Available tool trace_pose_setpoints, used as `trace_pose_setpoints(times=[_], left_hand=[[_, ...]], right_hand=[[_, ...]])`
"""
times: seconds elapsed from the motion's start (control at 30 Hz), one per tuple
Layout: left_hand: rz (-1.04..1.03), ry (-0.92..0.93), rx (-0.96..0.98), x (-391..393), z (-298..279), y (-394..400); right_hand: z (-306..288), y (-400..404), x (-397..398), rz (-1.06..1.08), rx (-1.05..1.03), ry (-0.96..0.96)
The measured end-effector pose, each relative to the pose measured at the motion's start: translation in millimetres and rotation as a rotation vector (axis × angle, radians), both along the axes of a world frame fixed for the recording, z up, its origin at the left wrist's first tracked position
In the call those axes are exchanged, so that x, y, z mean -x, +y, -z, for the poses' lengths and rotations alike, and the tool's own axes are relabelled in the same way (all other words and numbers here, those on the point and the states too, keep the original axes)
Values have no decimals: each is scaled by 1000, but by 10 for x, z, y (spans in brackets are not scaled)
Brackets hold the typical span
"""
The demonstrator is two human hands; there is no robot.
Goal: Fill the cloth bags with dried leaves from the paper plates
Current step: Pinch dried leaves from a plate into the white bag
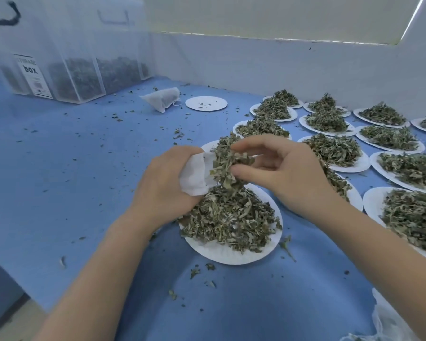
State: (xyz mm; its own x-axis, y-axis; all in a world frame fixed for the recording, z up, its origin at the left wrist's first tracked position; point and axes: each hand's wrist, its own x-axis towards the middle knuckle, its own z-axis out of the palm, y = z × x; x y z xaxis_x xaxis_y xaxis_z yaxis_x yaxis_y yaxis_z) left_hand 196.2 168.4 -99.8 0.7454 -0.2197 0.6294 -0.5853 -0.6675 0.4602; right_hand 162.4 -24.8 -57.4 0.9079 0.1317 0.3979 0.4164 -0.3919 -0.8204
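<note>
White cloth bag in the gripping left hand takes leaves pinched by the right hand — one filled bag lies far off, many plates wait.

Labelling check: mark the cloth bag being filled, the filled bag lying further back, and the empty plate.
cloth bag [194, 174], head view, on the white fabric beside the left thumb.
filled bag [163, 99], head view, on its bulging middle.
empty plate [206, 103], head view, on its bare centre.

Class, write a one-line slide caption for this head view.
Left hand holds a cloth bag while right hand feeds in dried leaves.
</note>
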Motion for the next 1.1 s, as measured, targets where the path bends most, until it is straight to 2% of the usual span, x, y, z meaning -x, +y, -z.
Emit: trace_pose_setpoints(times=[0.33, 0.63, 0.77, 0.97, 1.1], left_hand=[[-60, -70, 28, 28, -10, -65], [-56, -224, -132, 54, -14, -135], [-74, -161, -91, 73, -26, -133], [-73, -89, -25, 95, -32, -156], [-33, -199, -86, 93, -32, -156]], right_hand=[[63, 114, -33, 30, 121, -84], [-5, 191, 13, -24, 342, -137], [-3, 135, 13, -83, 338, -120], [50, 137, -28, 16, 307, -227], [62, 189, -20, 63, 305, -249]])
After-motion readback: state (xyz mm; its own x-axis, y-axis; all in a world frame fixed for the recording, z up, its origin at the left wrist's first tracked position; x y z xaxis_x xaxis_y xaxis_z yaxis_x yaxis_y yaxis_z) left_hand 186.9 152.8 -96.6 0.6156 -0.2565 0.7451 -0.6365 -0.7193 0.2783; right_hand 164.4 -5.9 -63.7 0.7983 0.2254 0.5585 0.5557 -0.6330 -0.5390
